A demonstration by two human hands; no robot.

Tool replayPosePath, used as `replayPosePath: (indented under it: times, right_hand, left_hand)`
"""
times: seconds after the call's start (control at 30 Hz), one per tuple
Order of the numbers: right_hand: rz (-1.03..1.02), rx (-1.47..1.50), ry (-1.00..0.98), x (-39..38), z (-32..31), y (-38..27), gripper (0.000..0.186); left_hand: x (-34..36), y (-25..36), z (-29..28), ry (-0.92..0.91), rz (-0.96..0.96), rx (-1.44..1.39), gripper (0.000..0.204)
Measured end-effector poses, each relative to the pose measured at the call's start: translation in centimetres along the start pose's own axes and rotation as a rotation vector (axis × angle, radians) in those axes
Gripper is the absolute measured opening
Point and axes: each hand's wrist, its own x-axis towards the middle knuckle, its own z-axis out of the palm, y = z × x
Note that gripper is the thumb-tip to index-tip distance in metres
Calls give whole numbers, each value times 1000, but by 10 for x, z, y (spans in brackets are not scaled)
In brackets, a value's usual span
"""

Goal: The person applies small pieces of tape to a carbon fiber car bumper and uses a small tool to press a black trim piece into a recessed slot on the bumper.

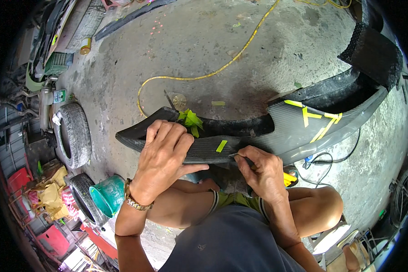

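Observation:
A long black carbon-fibre body panel with a woven stripe pattern lies across in front of me, over my lap. My left hand is closed over its left part, fingers across the top and the thumb along the near edge. At the panel's near edge, my right hand is pinched around something small and dark that I cannot make out. Between the hands a short strip of yellow-green tape sticks to the surface. More tape strips mark the right part. Crumpled yellow-green tape sits beside my left fingers.
A yellow hose curves over the concrete floor beyond the panel. To the left stand a tyre, another tyre and a green bucket. A yellow-and-black tool and a dark cable lie near my right knee.

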Motion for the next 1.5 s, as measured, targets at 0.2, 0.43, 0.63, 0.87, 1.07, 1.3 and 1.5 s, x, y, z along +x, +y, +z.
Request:
replayPosePath:
  times: [0.2, 0.43, 0.63, 0.87, 1.07, 1.3, 1.5]
  right_hand:
    - [39, -23, -5, -2, 2, 1, 8]
    - [1, -15, -2, -1, 0, 1, 8]
    - [41, -16, 9, -1, 2, 0, 8]
    - [45, 45, -5, -2, 1, 3, 8]
    - [37, 1, 19, -2, 3, 3, 8]
    - [75, 32, 1, -2, 2, 2, 9]
    - [64, 6, -11, -1, 1, -1, 8]
  left_hand:
    - [-1, 0, 1, 6, 5, -5, 62]
    - [-1, 1, 0, 5, 0, -7, 63]
    - [0, 0, 0, 5, 1, -7, 62]
    - [0, 1, -1, 4, -4, -22, 62]
    - [0, 1, 0, -1, -5, -23, 62]
    - [-1, 0, 0, -23, -7, -16, 57]
    - [0, 0, 0, -12, -12, -23, 63]
